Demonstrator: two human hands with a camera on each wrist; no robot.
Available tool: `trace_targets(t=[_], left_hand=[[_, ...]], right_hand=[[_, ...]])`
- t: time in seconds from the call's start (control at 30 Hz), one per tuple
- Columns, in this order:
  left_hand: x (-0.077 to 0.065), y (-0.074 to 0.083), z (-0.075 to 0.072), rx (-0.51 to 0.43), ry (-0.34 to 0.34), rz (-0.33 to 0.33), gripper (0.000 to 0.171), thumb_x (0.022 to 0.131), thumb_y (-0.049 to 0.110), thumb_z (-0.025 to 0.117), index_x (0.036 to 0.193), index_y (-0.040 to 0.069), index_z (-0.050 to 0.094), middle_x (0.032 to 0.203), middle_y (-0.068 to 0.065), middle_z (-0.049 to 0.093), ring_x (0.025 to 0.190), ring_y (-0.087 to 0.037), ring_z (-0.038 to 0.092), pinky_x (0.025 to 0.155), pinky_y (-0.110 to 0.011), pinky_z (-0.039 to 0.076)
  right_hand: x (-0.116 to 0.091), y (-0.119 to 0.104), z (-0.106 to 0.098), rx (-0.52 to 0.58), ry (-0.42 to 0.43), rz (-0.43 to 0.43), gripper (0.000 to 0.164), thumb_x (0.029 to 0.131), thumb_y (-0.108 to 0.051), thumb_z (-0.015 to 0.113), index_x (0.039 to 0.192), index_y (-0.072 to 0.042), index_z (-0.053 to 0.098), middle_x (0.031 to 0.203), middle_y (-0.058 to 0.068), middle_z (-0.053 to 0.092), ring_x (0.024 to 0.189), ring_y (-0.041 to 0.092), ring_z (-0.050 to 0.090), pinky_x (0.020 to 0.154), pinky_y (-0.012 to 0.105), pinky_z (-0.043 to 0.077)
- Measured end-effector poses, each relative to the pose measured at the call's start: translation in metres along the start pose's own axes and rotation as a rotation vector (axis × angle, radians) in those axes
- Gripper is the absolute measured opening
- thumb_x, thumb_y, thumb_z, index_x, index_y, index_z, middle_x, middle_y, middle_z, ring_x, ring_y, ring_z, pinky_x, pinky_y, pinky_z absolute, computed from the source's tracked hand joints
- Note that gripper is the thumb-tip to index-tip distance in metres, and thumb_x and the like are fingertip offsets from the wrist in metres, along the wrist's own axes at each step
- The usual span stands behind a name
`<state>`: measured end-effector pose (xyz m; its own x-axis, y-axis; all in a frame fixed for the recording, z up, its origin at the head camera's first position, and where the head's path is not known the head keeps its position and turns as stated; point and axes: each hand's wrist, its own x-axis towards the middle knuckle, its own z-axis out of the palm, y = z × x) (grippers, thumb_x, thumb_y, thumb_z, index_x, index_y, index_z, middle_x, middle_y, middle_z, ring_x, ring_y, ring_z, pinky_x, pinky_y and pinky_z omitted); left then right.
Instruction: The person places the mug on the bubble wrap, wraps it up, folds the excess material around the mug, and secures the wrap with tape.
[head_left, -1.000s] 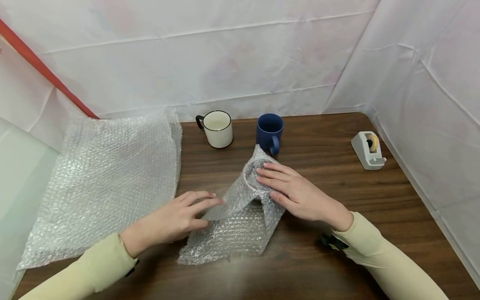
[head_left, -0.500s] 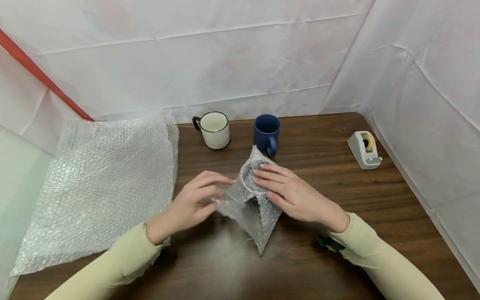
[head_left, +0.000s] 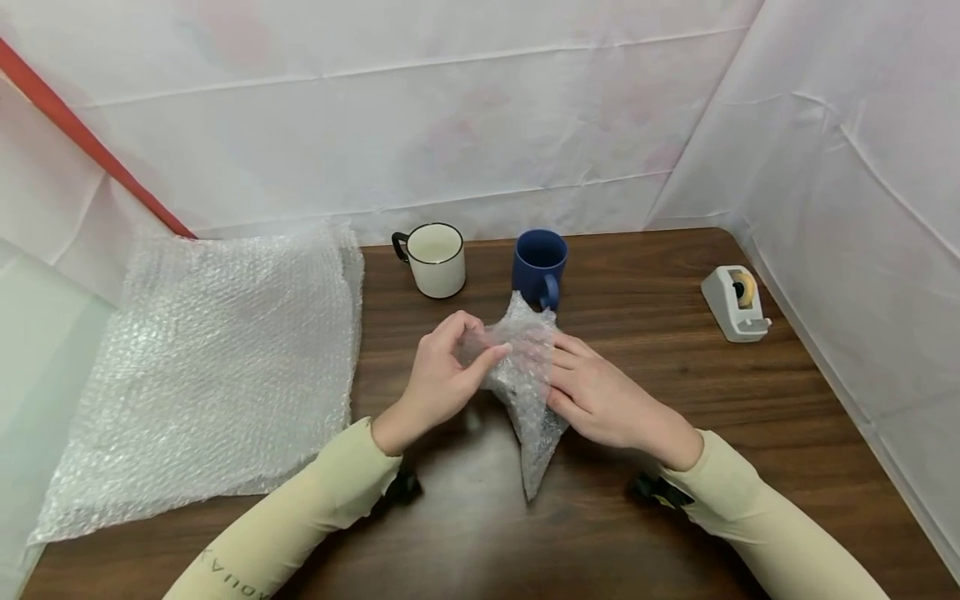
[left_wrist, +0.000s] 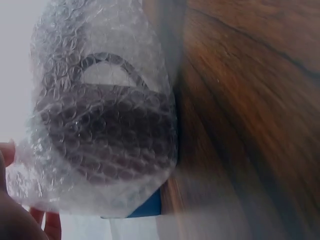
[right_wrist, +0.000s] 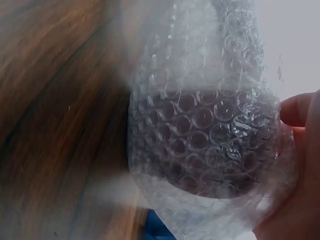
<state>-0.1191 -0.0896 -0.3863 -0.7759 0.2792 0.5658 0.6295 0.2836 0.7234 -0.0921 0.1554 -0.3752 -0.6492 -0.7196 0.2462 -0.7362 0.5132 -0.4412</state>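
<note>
A mug [left_wrist: 120,130] with a looped handle shows dimly through the bubble wrap [head_left: 528,400] around it, in the middle of the table. My left hand [head_left: 438,379] pinches a loose flap of the wrap between thumb and fingers and holds it over the mug's upper end. From the other side my right hand [head_left: 607,400] lies on the wrapped mug, its fingers fairly straight and partly covered by the see-through flap. In the right wrist view the wrap [right_wrist: 205,145] bulges round the mug's body, and the right hand [right_wrist: 295,165] touches it at the edge.
Behind the bundle stand a white mug [head_left: 438,271] with a black rim and a blue mug [head_left: 538,258], the latter close to the wrap's tip. Bubble wrap sheets [head_left: 225,367] lie at left. A tape dispenser [head_left: 735,304] stands at right. Pale cloth [head_left: 480,125] hangs behind.
My left hand has moved right and up, lifting the wrap's loose near-left flap and folding it over the mug and the right fingers. The right hand has stayed in place.
</note>
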Motion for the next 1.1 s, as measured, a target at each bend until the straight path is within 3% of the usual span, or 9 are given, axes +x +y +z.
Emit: trace_targets(t=[0.13, 0.23, 0.33, 0.43, 0.57, 0.8, 0.93, 1.0, 1.1], left_hand=[[0.000, 0.000, 0.009, 0.039, 0.032, -0.030, 0.028, 0.084, 0.017, 0.081, 0.092, 0.008, 0.056, 0.082, -0.001, 0.056, 0.073, -0.014, 0.054, 0.063, -0.031, 0.044], [-0.001, 0.000, 0.013, 0.056, 0.051, -0.048, 0.027, 0.085, 0.020, 0.080, 0.092, 0.008, 0.056, 0.085, -0.002, 0.056, 0.079, -0.015, 0.054, 0.067, -0.031, 0.045], [-0.002, 0.000, 0.015, 0.066, 0.067, -0.057, 0.028, 0.085, 0.021, 0.080, 0.093, 0.008, 0.056, 0.086, -0.002, 0.055, 0.080, -0.016, 0.053, 0.068, -0.032, 0.045], [-0.001, 0.001, 0.017, 0.080, 0.077, -0.062, 0.029, 0.084, 0.021, 0.080, 0.093, 0.008, 0.056, 0.087, -0.003, 0.055, 0.081, -0.017, 0.053, 0.069, -0.033, 0.045], [0.002, 0.001, 0.019, 0.077, 0.068, -0.066, 0.029, 0.085, 0.021, 0.079, 0.094, 0.007, 0.056, 0.092, -0.004, 0.056, 0.089, -0.019, 0.051, 0.077, -0.035, 0.044], [0.005, 0.002, 0.020, 0.114, 0.033, -0.118, 0.030, 0.083, 0.023, 0.078, 0.097, 0.007, 0.057, 0.107, -0.007, 0.055, 0.097, -0.024, 0.046, 0.082, -0.037, 0.038], [0.006, 0.003, 0.019, 0.118, 0.019, -0.137, 0.036, 0.082, 0.021, 0.077, 0.106, 0.005, 0.056, 0.113, -0.008, 0.055, 0.100, -0.024, 0.046, 0.084, -0.037, 0.039], [0.005, 0.003, 0.019, 0.129, 0.026, -0.103, 0.038, 0.082, 0.020, 0.077, 0.109, 0.004, 0.056, 0.118, -0.008, 0.055, 0.103, -0.025, 0.046, 0.086, -0.038, 0.039], [0.005, 0.006, 0.016, 0.202, 0.037, 0.031, 0.034, 0.084, 0.020, 0.076, 0.108, 0.004, 0.058, 0.126, -0.011, 0.055, 0.110, -0.029, 0.047, 0.092, -0.040, 0.039]], right_hand=[[-0.003, 0.003, 0.000, 0.151, 0.047, 0.067, 0.045, 0.097, -0.010, 0.054, 0.142, -0.004, 0.053, 0.150, 0.010, 0.046, 0.144, 0.028, 0.032, 0.115, 0.047, 0.028], [-0.006, 0.005, -0.002, 0.330, 0.115, 0.141, 0.053, 0.096, -0.006, 0.059, 0.147, -0.005, 0.044, 0.148, 0.011, 0.048, 0.139, 0.024, 0.040, 0.113, 0.040, 0.033], [-0.008, 0.007, -0.004, 0.513, 0.198, 0.163, 0.053, 0.095, 0.002, 0.059, 0.145, -0.001, 0.042, 0.147, 0.015, 0.049, 0.137, 0.022, 0.042, 0.113, 0.032, 0.033], [-0.007, 0.010, -0.005, 0.628, 0.268, 0.144, 0.046, 0.096, 0.007, 0.054, 0.141, 0.004, 0.045, 0.150, 0.017, 0.045, 0.141, 0.024, 0.038, 0.113, 0.031, 0.032], [-0.003, 0.011, -0.004, 0.646, 0.349, 0.176, 0.035, 0.099, 0.003, 0.051, 0.134, 0.006, 0.053, 0.149, 0.013, 0.045, 0.138, 0.026, 0.042, 0.110, 0.033, 0.037], [0.007, 0.009, 0.001, 0.621, 0.470, 0.365, 0.023, 0.095, 0.000, 0.065, 0.117, 0.003, 0.062, 0.136, 0.013, 0.056, 0.124, 0.024, 0.055, 0.098, 0.029, 0.048], [0.010, 0.008, 0.001, 0.658, 0.485, 0.467, 0.033, 0.091, 0.000, 0.069, 0.121, 0.006, 0.056, 0.135, 0.016, 0.055, 0.123, 0.027, 0.057, 0.090, 0.023, 0.052], [0.010, 0.008, 0.000, 0.706, 0.476, 0.505, 0.039, 0.091, 0.003, 0.068, 0.126, 0.006, 0.051, 0.136, 0.018, 0.054, 0.124, 0.030, 0.056, 0.088, 0.021, 0.052], [0.011, 0.008, -0.001, 0.735, 0.455, 0.539, 0.042, 0.090, 0.006, 0.066, 0.128, 0.005, 0.047, 0.136, 0.021, 0.053, 0.124, 0.033, 0.056, 0.088, 0.021, 0.052]])
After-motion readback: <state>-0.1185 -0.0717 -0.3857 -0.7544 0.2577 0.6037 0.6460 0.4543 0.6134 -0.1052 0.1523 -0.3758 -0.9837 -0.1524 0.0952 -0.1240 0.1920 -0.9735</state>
